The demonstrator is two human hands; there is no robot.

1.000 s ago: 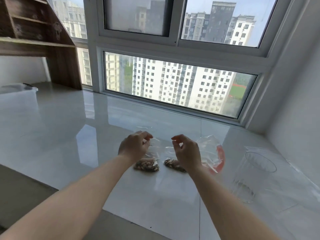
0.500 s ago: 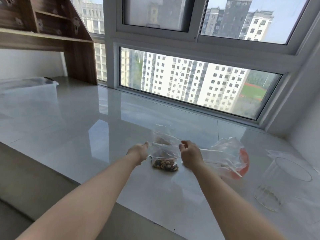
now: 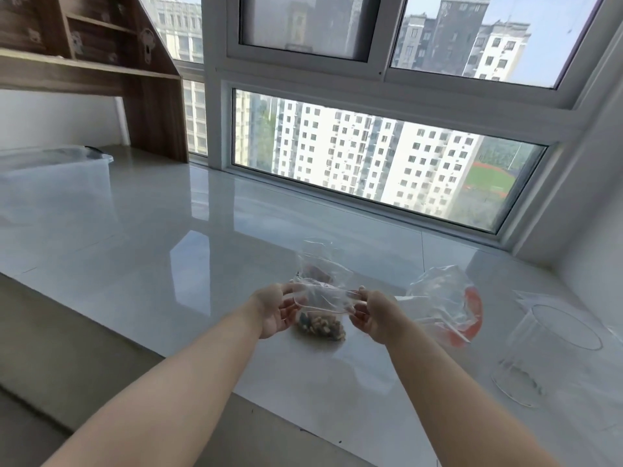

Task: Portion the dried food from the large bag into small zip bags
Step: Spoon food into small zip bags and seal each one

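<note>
1. Small zip bag: we hold it over the surface, left hand and right hand pinching its top ends; a second ago we held two.
2. Large bag: just right of it.
3. Judgement: sealing comes next.

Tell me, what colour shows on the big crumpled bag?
Orange-red, on the large bag; the head view shows it.
</note>
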